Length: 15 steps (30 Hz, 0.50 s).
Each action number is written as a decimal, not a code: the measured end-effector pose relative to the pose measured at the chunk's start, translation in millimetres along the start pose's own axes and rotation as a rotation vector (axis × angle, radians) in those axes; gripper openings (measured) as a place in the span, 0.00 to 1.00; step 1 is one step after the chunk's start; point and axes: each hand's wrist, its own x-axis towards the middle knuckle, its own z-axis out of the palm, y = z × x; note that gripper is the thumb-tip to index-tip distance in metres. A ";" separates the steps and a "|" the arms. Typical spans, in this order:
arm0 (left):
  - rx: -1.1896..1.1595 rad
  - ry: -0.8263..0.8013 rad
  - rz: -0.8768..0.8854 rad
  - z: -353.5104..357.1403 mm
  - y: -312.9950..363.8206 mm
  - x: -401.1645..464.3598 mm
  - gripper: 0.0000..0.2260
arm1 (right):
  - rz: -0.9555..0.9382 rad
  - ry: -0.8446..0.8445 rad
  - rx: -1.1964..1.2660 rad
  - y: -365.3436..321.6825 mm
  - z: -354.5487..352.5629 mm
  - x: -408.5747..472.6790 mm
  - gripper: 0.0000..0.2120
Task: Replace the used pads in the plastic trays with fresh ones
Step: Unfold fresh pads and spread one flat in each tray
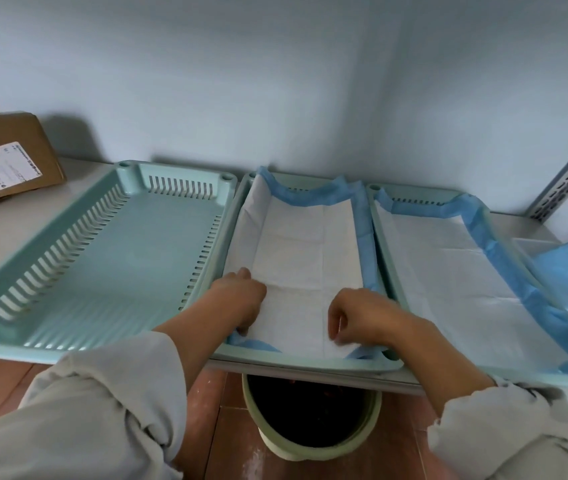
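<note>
White, blue-edged pad (pixel 301 251) lies in the middle tray (pixel 310 365), between an empty tray (pixel 109 258) and another lined one. Left hand (pixel 241 299) and right hand (pixel 362 317) both pinch the pad's near edge, fingers curled onto it.

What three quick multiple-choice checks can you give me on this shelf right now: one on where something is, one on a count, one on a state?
1. Where are both hands working?
A. In the left tray
B. In the middle tray
C. In the bin on the floor

2. How many trays on the shelf hold a pad?
A. One
B. Two
C. Three

3. What state is the left tray in?
A. Bare, with no pad
B. Lined with a pad
C. Turned upside down

Answers:
1 B: the left hand and right hand rest on the pad at the near end of the middle tray.
2 B: the middle tray and the right tray are lined with pads.
3 A: the left tray shows only its bare green floor.
</note>
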 end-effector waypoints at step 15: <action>0.075 -0.207 0.103 1.5 10.3 -3.3 0.21 | 0.096 -0.062 -0.435 -1.8 17.1 4.9 0.15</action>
